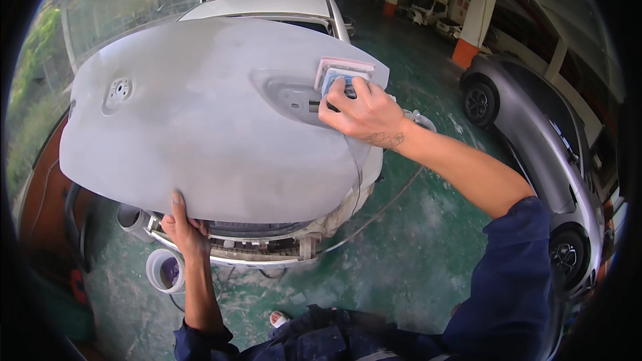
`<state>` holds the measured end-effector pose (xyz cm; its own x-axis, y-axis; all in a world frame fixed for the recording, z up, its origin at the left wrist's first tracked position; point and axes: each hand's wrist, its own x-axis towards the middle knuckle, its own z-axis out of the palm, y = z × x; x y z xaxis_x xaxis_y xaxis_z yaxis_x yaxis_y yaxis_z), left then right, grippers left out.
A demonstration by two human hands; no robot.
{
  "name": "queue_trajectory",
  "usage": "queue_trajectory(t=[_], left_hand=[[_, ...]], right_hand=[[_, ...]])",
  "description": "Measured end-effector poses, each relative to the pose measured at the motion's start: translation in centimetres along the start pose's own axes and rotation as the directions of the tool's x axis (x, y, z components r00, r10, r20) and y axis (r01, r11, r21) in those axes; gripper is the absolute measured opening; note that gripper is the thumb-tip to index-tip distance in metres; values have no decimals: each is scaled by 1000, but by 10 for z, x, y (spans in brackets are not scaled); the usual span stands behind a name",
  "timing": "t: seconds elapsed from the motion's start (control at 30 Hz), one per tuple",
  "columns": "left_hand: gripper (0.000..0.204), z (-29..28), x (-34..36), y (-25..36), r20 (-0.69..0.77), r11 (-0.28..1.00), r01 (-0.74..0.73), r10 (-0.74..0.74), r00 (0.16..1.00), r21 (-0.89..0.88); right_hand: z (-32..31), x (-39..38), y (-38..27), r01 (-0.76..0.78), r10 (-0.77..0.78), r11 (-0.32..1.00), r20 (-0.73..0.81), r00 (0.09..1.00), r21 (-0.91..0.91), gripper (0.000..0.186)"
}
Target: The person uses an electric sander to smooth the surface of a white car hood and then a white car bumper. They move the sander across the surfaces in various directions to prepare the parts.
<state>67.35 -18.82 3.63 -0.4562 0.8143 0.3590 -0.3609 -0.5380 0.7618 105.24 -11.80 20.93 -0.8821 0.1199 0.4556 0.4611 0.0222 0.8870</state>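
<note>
At far left, greenery shows beyond a pale, see-through wall. Next comes the left end of the grey car body panel, where a small raised fitting with holes sits in a shallow recess. Below that end, on the green floor, stand a grey bucket, partly hidden by the panel, and nearer me a white bucket with something purple inside. My left hand grips the panel's near edge, thumb laid on top, the other fingers bent at the rim and partly out of sight. The panel lies broad side up over the front of a white car, whose roof shows behind it. One of my feet shows low down, in a light sandal. Toward the panel's right end is a larger oval recess with a dark slot. Just beside it, near the far right corner, my right hand is closed around a blue-and-pink block, fingers bent over its top, the block against the panel. A thin hose trails across the floor; farther right stand an orange-based pillar and a silver-grey car.
</note>
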Motion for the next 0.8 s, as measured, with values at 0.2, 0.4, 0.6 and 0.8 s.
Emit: queue_trajectory(t=[0.2,0.4,0.6,0.8], left_hand=[[65,1,-3,0,12,1000,-5,5,1000,-3],[65,0,-1,1,-6,1000,-8,8,1000,-13],[66,-3,-12,-1,-47,999,43,-44,998,-13],[68,-11,-24,-2,-32,997,81,-80,996,18]], right_hand=[[-6,-28,12,-36,36,999,58,998,10,24],[-15,-70,35,-108,106,994,130,986,2,29],[-9,-59,54,-69,57,984,73,996,167,32],[-10,-73,46,45,-52,984,42,998,170,30]])
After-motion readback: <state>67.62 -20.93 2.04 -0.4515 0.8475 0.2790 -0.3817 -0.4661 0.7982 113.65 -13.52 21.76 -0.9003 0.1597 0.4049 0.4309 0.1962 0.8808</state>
